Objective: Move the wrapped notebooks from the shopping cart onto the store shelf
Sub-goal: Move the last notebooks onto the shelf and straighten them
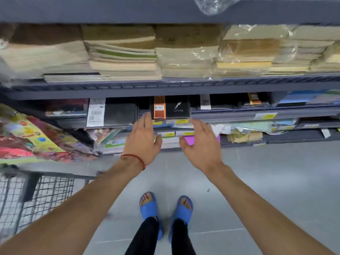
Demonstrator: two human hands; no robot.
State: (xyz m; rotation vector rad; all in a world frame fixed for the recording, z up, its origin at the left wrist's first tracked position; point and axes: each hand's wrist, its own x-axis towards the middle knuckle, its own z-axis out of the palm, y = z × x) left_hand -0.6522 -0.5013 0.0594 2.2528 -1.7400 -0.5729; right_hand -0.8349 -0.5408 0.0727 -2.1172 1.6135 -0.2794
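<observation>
Reaching toward the store shelf (pixel 239 113), both hands were free of any load: the left hand (pixel 141 138), with a red thread (pixel 134 159) at its wrist, and the right hand (pixel 200 142) hung palms down with fingers straight and slightly spread, holding nothing. Between and just beyond their fingertips a black notebook with an orange band (pixel 171 107) sat on the middle tier, its front at the shelf lip above the yellow price tags (pixel 182 121). The left fingertips lay just beside its lower left corner, and whether they touched it could not be told. Blur hid whether plastic wrap covered it. By my reading this notebook was already placed, and the hands were either letting it go or squaring it up, so this one transfer looked finished or nearly so. The shopping cart (pixel 36 190) stood at the lower left, near the person's left arm. Only a corner of its wire mesh showed, so how many notebooks remained inside could not be judged. What was left, most likely, was a turn to the cart for the next one, if any remained.
</observation>
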